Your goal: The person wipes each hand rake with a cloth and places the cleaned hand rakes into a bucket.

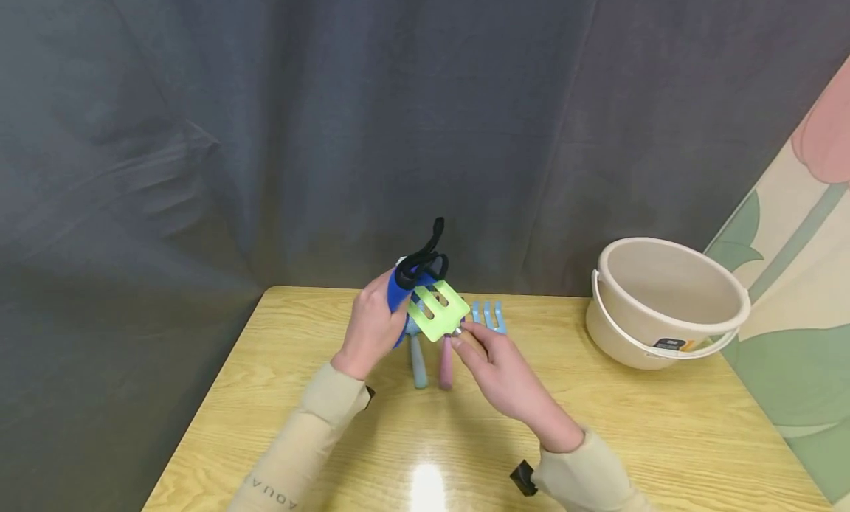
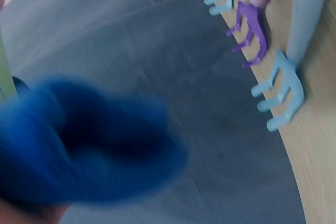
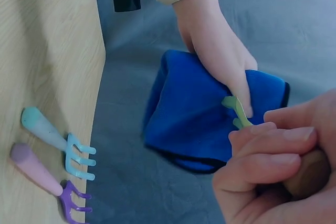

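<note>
In the head view my left hand (image 1: 375, 320) grips a blue cloth (image 1: 398, 292) with a black cord (image 1: 418, 265) looping above it. The right wrist view shows the left thumb lying over this cloth (image 3: 194, 114), which hangs in folds and has black edging. My right hand (image 1: 508, 372) holds a small garden fork by its wooden handle (image 3: 310, 174). The fork's light green head (image 1: 441, 313) points left and overlaps the cloth. In the left wrist view the cloth (image 2: 94, 145) is blurred and bulges around a dark hollow.
Under the hands lie a light blue fork (image 2: 286, 90) with a grey-blue handle, a purple fork (image 2: 254, 30) with a pink handle, and another light blue fork (image 1: 490, 316). A beige bucket (image 1: 624, 327) stands at the table's right. A grey curtain (image 1: 425, 128) hangs behind the wooden table (image 1: 279, 364).
</note>
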Tool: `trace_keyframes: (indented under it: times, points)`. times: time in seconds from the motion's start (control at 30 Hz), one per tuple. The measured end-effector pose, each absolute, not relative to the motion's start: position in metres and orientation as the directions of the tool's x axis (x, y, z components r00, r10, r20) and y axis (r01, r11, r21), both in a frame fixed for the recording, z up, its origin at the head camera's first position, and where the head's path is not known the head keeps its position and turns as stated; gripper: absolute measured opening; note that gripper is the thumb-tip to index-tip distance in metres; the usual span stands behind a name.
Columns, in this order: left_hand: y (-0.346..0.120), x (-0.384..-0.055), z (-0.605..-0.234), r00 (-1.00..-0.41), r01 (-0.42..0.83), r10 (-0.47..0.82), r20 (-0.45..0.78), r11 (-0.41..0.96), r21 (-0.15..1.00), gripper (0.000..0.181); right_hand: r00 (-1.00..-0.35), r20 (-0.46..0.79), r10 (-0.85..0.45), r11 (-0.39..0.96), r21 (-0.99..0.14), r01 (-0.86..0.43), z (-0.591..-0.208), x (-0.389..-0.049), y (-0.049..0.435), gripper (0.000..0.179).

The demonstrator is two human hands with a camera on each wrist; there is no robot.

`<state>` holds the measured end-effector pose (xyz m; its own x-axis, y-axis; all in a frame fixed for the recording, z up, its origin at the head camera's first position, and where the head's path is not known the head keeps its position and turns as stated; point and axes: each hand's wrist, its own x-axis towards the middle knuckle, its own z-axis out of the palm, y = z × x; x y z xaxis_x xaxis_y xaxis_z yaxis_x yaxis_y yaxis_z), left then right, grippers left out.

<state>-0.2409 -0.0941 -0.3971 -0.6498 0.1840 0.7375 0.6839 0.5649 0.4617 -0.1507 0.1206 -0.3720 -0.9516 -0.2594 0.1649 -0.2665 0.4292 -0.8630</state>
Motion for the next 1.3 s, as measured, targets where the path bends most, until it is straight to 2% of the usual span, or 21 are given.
trace_keyframes:
  times: [0.33, 0.53, 0.7, 0.83, 1.0, 1.17, 1.3]
  points:
    - [-0.076, -0.221, -0.396, -0.543, 0.791, 0.338, 0.769, 0.513, 0.333, 0.056, -0.958, 0.168, -0.231, 0.422, -0.870, -0.255, -0.369, -0.153, 0.122, 0.041]
    - [-0.060, -0.200, -0.399, -0.490, 0.827, 0.432, 0.758, 0.505, 0.247, 0.050, -0.965, 0.169, -0.202, 0.400, -0.885, -0.239, -0.370, -0.159, 0.123, 0.026]
    - [-0.052, -0.190, -0.399, -0.459, 0.846, 0.482, 0.746, 0.494, 0.200, 0.072, -0.955, 0.222, -0.197, 0.400, -0.871, -0.285, -0.375, -0.161, 0.126, 0.026]
    - [-0.053, -0.195, -0.401, -0.453, 0.838, 0.458, 0.765, 0.512, 0.190, 0.074, -0.953, 0.230, -0.197, 0.412, -0.863, -0.293, -0.374, -0.159, 0.126, 0.026]
    - [-0.057, -0.207, -0.405, -0.449, 0.841, 0.464, 0.763, 0.508, 0.187, 0.063, -0.951, 0.250, -0.183, 0.446, -0.841, -0.307, -0.372, -0.159, 0.124, 0.017]
    - [-0.061, -0.218, -0.406, -0.489, 0.830, 0.461, 0.740, 0.506, 0.234, 0.053, -0.950, 0.232, -0.209, 0.449, -0.840, -0.304, -0.373, -0.157, 0.124, 0.018]
    - [-0.068, -0.228, -0.406, -0.533, 0.799, 0.438, 0.724, 0.541, 0.262, 0.059, -0.959, 0.184, -0.213, 0.444, -0.856, -0.263, -0.375, -0.154, 0.124, 0.031]
